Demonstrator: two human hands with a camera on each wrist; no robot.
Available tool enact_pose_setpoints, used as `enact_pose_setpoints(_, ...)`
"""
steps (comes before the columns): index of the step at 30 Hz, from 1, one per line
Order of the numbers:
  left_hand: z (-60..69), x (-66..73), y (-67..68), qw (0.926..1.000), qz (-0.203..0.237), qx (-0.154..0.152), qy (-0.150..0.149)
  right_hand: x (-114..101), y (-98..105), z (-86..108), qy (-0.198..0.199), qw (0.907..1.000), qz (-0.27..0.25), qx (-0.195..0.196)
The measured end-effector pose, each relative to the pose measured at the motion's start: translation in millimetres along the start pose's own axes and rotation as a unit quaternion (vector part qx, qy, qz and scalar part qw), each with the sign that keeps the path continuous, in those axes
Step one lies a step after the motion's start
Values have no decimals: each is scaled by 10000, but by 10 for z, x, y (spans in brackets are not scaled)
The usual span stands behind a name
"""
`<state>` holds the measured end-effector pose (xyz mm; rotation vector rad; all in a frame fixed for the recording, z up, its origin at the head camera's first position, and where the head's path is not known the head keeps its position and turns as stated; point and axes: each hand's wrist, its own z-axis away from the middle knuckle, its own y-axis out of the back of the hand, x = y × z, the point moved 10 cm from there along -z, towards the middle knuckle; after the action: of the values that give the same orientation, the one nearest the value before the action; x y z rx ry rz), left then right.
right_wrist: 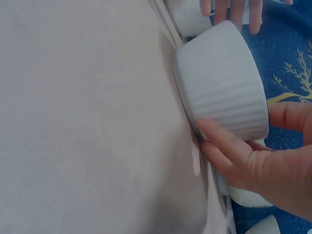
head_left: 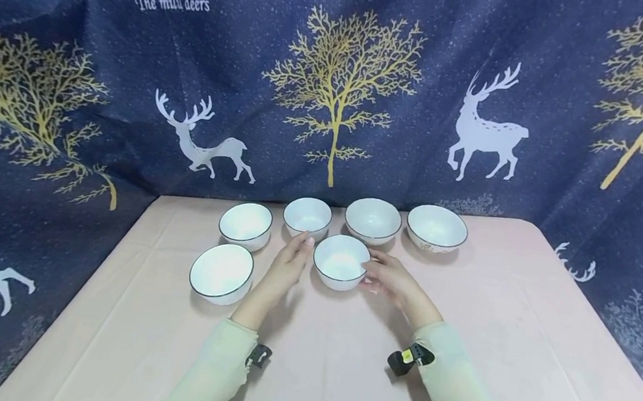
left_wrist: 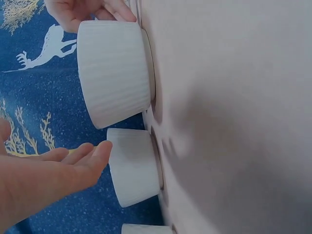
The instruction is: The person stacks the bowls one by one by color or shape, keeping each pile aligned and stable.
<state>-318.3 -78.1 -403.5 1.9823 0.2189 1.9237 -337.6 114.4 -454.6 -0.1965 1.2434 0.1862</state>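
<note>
Nearest, cut off by the lower edge of the head view: pale green sleeves (head_left: 212,372), a black device (head_left: 400,364) at each wrist. Beyond, above the middle of the desk (head_left: 339,372): a white bowl (head_left: 341,261), upright, mouth facing up, round and so without any long axis. On its right side, the right hand (head_left: 392,280), fingers (right_wrist: 226,141) curled and gripping, one digit at the dark rim, others low on the wall. Just beside its left side, the left hand (head_left: 286,265), fingers straight, holding nothing. Contact between base and desk: impossible to tell. Only in the wrist views: ribbed outer wall; only in the head view: bright interior. Partly hidden behind the bowl in the right wrist view: left fingertips. Farther left, two bowls (head_left: 222,273); along the far edge, three more bowls (head_left: 373,219). Behind, navy cloth (head_left: 242,55).
</note>
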Motion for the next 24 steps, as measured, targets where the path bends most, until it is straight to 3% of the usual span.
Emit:
enact_pose_setpoints(13,42,-57,52,9994,268,70,211,9,30,8,-170,9992,94,340)
enact_pose_setpoints(24,57,-68,74,9989,408,32,233,-22,20,31,219,9997,-93,8)
